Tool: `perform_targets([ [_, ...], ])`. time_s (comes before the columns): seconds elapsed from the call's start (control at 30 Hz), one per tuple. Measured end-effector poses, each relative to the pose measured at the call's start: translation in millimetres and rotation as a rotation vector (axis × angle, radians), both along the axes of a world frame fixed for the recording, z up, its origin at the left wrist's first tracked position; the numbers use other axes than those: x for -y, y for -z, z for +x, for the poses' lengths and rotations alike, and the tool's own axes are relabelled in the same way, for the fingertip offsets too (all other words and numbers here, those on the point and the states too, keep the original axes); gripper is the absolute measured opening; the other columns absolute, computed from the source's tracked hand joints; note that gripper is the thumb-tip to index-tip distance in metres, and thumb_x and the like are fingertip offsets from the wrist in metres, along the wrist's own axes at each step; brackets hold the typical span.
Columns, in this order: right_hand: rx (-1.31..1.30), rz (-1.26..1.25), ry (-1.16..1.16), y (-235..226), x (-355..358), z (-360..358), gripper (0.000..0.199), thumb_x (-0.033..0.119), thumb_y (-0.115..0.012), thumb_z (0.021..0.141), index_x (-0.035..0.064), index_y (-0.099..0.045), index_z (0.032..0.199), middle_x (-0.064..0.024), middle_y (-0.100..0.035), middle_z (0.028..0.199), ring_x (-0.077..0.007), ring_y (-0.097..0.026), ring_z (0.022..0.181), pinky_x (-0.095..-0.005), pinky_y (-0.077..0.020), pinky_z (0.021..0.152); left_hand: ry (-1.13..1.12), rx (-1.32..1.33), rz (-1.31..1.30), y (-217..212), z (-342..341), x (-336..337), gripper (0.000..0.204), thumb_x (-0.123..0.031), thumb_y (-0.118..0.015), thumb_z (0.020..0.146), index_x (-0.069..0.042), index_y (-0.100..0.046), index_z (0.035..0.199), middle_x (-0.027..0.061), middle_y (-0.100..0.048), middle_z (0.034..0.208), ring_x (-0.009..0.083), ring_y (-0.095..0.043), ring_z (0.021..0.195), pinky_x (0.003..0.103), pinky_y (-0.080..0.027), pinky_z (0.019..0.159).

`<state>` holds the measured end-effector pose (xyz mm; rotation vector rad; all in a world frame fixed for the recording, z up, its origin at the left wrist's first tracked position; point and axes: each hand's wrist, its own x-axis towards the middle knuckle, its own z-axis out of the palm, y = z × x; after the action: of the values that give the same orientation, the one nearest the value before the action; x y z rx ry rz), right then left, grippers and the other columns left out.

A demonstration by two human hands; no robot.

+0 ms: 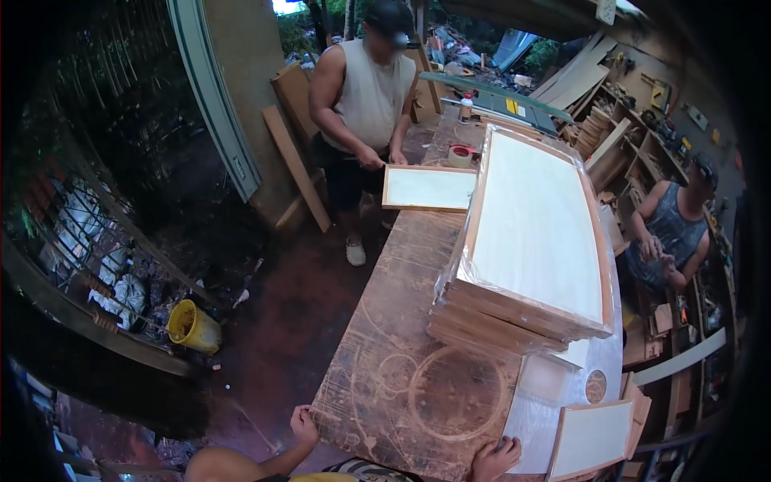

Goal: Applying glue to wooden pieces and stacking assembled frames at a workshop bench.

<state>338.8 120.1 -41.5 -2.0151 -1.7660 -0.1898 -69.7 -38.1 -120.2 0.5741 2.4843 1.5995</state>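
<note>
At the near left corner of the worn wooden table (pixel 381 321), my left hand (pixel 304 424) has its fingers curled against the edge. My right hand (pixel 496 460) rests on the table's near edge, fingers partly spread, holding nothing. Just right of it lies a small white panel with a wooden frame (pixel 593 438), on a plastic-covered surface (pixel 536 406). Farther up the table is a stack of large framed panels (pixel 536 229), white on top and wrapped in clear film along the sides.
Across the table a person (pixel 373 88) holds a smaller framed white panel (pixel 430 187) at the edge. Another person (pixel 675 229) is at the right, by cluttered shelves (pixel 634 120). Tape rolls (pixel 460 156) and a bottle (pixel 466 108) stand behind. A yellow bucket (pixel 195 328) is on the floor.
</note>
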Motion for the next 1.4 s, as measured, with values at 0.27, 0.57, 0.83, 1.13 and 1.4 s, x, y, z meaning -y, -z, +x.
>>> perform_targets([
  [0.27, -0.079, 0.025, -0.012, 8.3, -6.3, 16.3, 0.036, 0.016, -0.061, 0.076, -0.0012, -0.055, 0.107, -0.028, -0.048, 0.122, -0.0451, -0.046, 0.112, -0.0533, -0.0356, 0.095, 0.08, 0.151, 0.139, 28.4, -4.6, 3.2, 0.026, -0.018, -0.044, 0.097, 0.002, -0.062, 0.095, 0.0079, -0.061, 0.088, 0.0186, -0.058, 0.082, 0.035, -0.048, 0.07],
  [0.57, -0.039, 0.068, 0.008, -3.0, -12.5, 13.2, 0.03, 0.018, -0.063, 0.075, 0.0052, -0.059, 0.102, -0.0192, -0.053, 0.114, -0.0344, -0.049, 0.112, -0.0467, -0.0371, 0.093, 0.16, 0.063, 0.015, 29.6, -6.2, -22.0, 0.031, -0.026, -0.049, 0.099, 0.002, -0.062, 0.096, 0.0095, -0.061, 0.088, 0.0213, -0.06, 0.084, 0.035, -0.05, 0.074],
  [0.83, -0.028, 0.042, 0.026, -9.8, -5.2, 14.7, 0.032, 0.019, -0.062, 0.073, 0.0047, -0.061, 0.102, -0.0182, -0.054, 0.114, -0.0337, -0.049, 0.113, -0.0455, -0.0375, 0.092, 0.228, -0.013, -0.057, 35.5, -7.2, -21.2, 0.032, -0.027, -0.049, 0.099, 0.002, -0.063, 0.096, 0.0105, -0.062, 0.088, 0.0226, -0.06, 0.084, 0.036, -0.05, 0.075],
  [1.13, -0.023, 0.038, 0.02, -5.5, -8.4, 12.7, 0.032, 0.018, -0.062, 0.075, 0.0054, -0.06, 0.105, -0.0181, -0.054, 0.115, -0.0334, -0.05, 0.113, -0.0457, -0.0371, 0.093, 0.272, -0.086, -0.101, 44.5, -12.3, -20.3, 0.033, -0.028, -0.049, 0.099, 0.002, -0.063, 0.097, 0.0117, -0.062, 0.089, 0.024, -0.06, 0.084, 0.037, -0.05, 0.076],
  [1.4, -0.043, 0.045, 0.008, -2.9, -4.6, 17.4, 0.033, 0.019, -0.062, 0.076, 0.0053, -0.06, 0.106, -0.0175, -0.053, 0.117, -0.0325, -0.048, 0.115, -0.0445, -0.0363, 0.094, 0.296, -0.125, -0.12, 48.6, -18.2, -14.7, 0.034, -0.03, -0.05, 0.099, 0.002, -0.063, 0.098, 0.0126, -0.063, 0.09, 0.0253, -0.061, 0.084, 0.038, -0.051, 0.077],
])
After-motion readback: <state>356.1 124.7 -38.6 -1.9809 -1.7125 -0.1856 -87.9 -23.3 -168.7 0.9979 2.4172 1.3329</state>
